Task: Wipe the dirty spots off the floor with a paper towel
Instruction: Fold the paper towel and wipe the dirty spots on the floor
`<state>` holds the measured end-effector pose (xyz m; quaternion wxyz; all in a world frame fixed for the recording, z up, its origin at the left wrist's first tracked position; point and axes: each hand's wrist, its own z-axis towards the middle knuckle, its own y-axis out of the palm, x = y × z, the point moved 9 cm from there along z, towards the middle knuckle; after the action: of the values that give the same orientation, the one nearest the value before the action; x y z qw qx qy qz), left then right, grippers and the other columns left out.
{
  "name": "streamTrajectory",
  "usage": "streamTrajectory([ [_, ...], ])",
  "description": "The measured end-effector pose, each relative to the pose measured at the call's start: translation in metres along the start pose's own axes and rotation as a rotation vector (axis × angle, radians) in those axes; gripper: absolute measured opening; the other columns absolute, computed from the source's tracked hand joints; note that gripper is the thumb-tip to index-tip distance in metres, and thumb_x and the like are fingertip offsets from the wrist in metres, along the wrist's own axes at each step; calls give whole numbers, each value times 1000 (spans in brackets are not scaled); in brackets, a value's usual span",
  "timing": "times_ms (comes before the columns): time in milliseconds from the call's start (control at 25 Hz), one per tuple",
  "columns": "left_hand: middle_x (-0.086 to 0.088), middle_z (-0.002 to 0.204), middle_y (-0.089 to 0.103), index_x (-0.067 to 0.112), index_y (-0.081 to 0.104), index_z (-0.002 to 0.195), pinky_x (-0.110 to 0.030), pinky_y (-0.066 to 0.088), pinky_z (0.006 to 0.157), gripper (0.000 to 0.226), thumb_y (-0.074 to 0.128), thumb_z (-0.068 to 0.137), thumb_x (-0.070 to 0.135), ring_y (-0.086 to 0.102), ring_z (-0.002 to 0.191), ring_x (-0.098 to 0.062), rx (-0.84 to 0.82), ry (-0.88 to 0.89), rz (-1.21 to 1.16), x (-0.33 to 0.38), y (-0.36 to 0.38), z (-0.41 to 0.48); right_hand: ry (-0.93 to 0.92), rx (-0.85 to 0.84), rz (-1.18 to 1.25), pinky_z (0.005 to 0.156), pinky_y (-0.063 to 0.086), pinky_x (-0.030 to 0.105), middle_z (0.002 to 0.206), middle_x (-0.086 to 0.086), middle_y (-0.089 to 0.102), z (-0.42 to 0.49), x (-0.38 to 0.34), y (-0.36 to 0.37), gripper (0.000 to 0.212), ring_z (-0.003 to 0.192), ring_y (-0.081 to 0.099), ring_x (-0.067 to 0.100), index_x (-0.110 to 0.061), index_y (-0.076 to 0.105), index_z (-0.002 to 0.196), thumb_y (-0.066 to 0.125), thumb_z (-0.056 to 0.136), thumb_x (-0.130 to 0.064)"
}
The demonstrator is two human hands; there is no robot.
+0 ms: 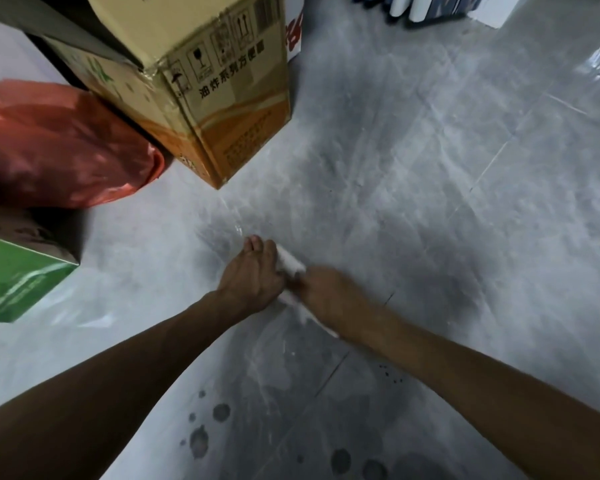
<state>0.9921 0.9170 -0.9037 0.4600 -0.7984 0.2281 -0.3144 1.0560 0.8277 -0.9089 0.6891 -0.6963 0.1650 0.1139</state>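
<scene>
A white paper towel (290, 263) lies on the grey tiled floor (413, 168) between my two hands. My left hand (253, 275) rests on its left part with the fingers stretched forward. My right hand (329, 294) is blurred and lies over the towel's right end; its fingers are hidden, so its hold is unclear. Dark round spots (220, 412) mark the floor close to me, with more spots (340, 460) at the bottom edge and tiny specks (388, 374) under my right forearm.
A stack of cardboard boxes (205, 98) stands at the upper left, its corner close beyond my hands. A red plastic bag (56, 147) and a green box (18, 275) sit at the left. White objects (430, 5) stand at the top right.
</scene>
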Motion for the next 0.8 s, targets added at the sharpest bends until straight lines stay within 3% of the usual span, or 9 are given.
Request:
streamTrajectory([
  [80, -32, 133, 41, 0, 41, 115, -44, 44, 88, 38, 49, 87, 24, 48, 113, -49, 7, 7, -15, 0, 0, -1, -430, -57, -198, 61, 45, 27, 91, 1, 66, -33, -21, 12, 38, 74, 59, 21, -22, 63, 121, 42, 90, -29],
  [120, -32, 135, 39, -1, 40, 117, -45, 44, 90, 38, 48, 87, 22, 48, 114, -49, 1, 10, -17, -1, 1, -2, -423, -73, -249, 60, 47, 25, 88, -3, 68, -36, -6, 8, 36, 70, 59, 19, -26, 67, 117, 43, 91, -32],
  [240, -32, 137, 37, -1, 39, 117, -45, 43, 92, 37, 43, 87, 21, 46, 115, -48, -8, 13, -33, -2, 2, -3, 245, 134, -75, 47, 41, 12, 60, -7, 65, -12, 104, -56, 43, 55, 63, 10, -27, 70, 75, 46, 92, -59],
  [320, -33, 141, 33, -2, 37, 120, -48, 40, 97, 46, 36, 84, 27, 40, 122, -49, -45, 13, -11, 0, 5, -3, 576, 272, -158, 64, 50, 25, 77, 4, 68, -12, 153, -87, 17, 71, 65, 24, -17, 68, 96, 53, 95, -25],
  [440, -38, 143, 26, -4, 35, 124, -53, 35, 104, 60, 26, 76, 30, 31, 129, -53, -58, -8, 18, -1, 11, -1, 498, 328, -85, 64, 51, 35, 80, 3, 69, -20, 123, -77, 15, 71, 65, 24, -11, 69, 103, 58, 93, -16],
  [520, -41, 142, 26, -3, 35, 125, -54, 34, 105, 57, 29, 79, 30, 29, 130, -54, -42, -26, 50, 1, 12, -1, 140, 215, -33, 57, 49, 30, 77, -3, 67, -54, 72, -42, 23, 64, 62, 17, -15, 71, 109, 67, 88, -21],
  [640, -43, 139, 27, 1, 34, 126, -57, 35, 105, 49, 41, 86, 28, 30, 128, -55, -13, -51, 98, 11, 13, -1, -361, -27, -258, 66, 46, 33, 91, 3, 64, -130, 32, -10, 46, 76, 58, 22, -14, 59, 131, 58, 85, -19],
  [720, -42, 135, 32, 0, 35, 125, -57, 35, 104, 49, 41, 87, 30, 33, 125, -54, 8, -15, 135, 26, 12, -5, -273, -40, -231, 66, 49, 31, 86, 3, 65, -146, 57, -26, 38, 74, 59, 20, -17, 66, 122, 49, 90, -27],
  [800, -35, 133, 36, -1, 37, 123, -53, 35, 105, 50, 38, 84, 31, 35, 123, -48, 26, 78, 164, 50, 15, -10, 153, 50, -67, 64, 48, 31, 76, -1, 60, -141, 111, -58, 42, 68, 57, 14, -25, 70, 104, 39, 95, -52],
])
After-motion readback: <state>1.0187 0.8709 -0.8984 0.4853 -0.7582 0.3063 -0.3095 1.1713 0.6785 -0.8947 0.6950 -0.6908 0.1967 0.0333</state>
